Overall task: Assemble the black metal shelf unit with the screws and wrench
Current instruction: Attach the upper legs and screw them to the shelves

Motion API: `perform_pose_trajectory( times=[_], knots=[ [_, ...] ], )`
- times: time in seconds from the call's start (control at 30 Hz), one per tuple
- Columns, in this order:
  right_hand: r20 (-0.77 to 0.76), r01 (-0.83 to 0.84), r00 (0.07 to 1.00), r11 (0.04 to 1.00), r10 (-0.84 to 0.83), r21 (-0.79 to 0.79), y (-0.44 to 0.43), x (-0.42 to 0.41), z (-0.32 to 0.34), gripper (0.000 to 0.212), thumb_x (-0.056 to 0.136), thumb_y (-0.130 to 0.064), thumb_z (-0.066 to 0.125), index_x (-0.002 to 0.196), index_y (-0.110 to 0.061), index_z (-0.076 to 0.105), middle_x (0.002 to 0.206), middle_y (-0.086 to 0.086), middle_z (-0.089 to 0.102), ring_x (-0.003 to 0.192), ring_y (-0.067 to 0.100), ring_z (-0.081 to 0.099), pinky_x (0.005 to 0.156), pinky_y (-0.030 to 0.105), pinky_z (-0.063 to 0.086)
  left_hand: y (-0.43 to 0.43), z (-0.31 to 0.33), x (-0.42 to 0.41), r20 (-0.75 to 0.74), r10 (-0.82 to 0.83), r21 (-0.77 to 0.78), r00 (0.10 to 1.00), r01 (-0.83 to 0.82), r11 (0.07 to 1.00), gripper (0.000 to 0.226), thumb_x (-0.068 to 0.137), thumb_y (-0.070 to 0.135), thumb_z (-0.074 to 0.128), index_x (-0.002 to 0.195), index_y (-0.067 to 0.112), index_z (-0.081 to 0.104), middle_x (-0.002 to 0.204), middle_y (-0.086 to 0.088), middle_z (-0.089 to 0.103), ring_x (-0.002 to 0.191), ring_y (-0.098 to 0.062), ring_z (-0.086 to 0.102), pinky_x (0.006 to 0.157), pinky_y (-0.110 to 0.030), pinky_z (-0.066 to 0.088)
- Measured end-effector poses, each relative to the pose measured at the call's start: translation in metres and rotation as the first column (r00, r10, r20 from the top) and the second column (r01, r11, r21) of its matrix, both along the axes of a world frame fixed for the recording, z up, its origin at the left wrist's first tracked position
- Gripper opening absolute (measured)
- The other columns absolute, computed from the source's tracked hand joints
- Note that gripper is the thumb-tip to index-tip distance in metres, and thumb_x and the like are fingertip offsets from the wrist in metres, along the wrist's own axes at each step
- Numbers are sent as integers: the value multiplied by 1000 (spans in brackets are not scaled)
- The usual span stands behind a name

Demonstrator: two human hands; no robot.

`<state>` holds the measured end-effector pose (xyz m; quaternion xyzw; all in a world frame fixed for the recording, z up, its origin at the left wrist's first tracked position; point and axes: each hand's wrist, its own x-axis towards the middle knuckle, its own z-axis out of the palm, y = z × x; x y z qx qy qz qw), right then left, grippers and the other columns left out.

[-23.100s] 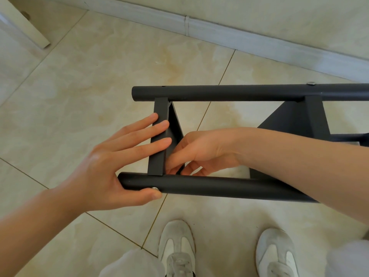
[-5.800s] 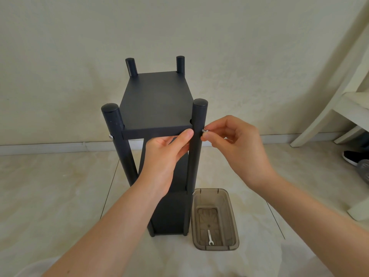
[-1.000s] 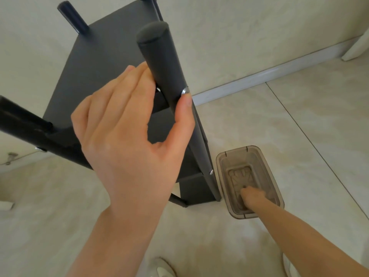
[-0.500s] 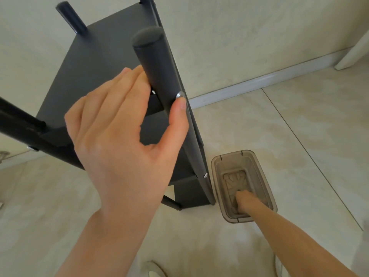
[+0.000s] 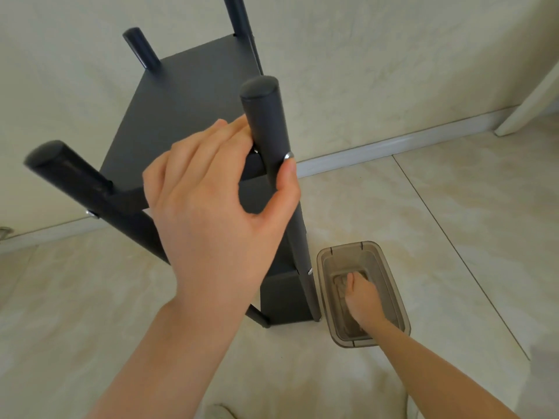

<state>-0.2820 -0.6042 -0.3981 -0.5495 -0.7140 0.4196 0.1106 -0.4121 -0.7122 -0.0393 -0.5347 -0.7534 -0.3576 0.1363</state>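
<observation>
Our right hand has left the screw for the tray on the floor beside the shelf unit (its grip is hidden, we cannot tell), while our left hand clasps the post, thumb at the screw, so we judge wrench-tightening comes next.

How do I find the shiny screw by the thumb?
Find the black shelf unit on the floor, then its nearest post, held by the left hand. The screw is the silver head at the thumb tip; the other screws are untouched.
</observation>
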Motion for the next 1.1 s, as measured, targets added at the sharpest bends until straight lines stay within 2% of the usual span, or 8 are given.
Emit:
perform_pose_trajectory(
  times=[0.1,0.23,0.37,0.43,0.57,0.73,0.97,1.1],
  knots=[
    [-218,169,962,986,-166,-4,-5,-27,49,29,105,-26,36,84,-11,49,70,1,51,60,9,47,56,24,44,-8,4,13,-227,135,114,965,-112,987,32,95,42,57,103,15,72,101,5,72,111,-22,64,100,-41,41],
    [-498,235,831,968,-248,-91,-11,-52,121,30,106,-21,35,83,-11,51,73,6,50,61,10,48,56,16,43,-15,6,14,-230,125,110,965,-102,989,31,96,43,60,108,19,75,107,6,75,116,-19,63,98,-39,40],
    [-668,154,706,971,-236,-180,-20,-60,180,29,106,-19,37,86,-10,56,80,9,59,73,16,58,74,24,54,-20,6,11,-288,128,134,949,-93,987,34,95,44,61,105,14,76,107,2,76,114,-20,65,92,-39,43],
    [-688,100,703,983,-181,-156,-26,-63,199,29,106,-20,38,89,-7,58,84,11,61,78,18,61,78,27,54,-23,7,10,-297,135,134,945,-99,986,36,95,44,61,107,13,76,111,0,76,115,-21,65,92,-39,43],
    [-702,3,712,1000,-9,-9,-43,-64,231,33,108,-22,33,86,-8,53,67,-7,61,63,3,59,64,16,49,-32,14,8,-248,143,102,958,-121,987,35,93,41,65,108,12,76,112,-2,76,115,-23,66,93,-42,46],
    [-733,-169,676,984,76,-53,-67,-80,257,39,109,-22,26,95,3,52,66,27,57,60,35,60,73,41,56,-55,27,-15,-82,110,85,990,-104,991,26,92,35,69,104,13,76,105,1,76,109,-23,68,93,-49,53],
    [-657,-271,733,962,177,-44,-102,-124,275,30,108,-24,27,92,-5,45,72,20,48,42,17,48,46,30,48,-108,42,-62,208,125,167,970,-161,973,29,85,39,65,104,22,78,94,17,73,91,1,65,81,-9,46],
    [-583,-362,758,932,292,-4,-117,-145,274,26,108,-24,30,90,-12,44,70,14,48,38,11,45,41,23,45,-149,41,-86,331,133,158,934,-194,968,11,86,30,72,95,28,77,82,20,72,89,4,66,77,-4,47]
  ],
)
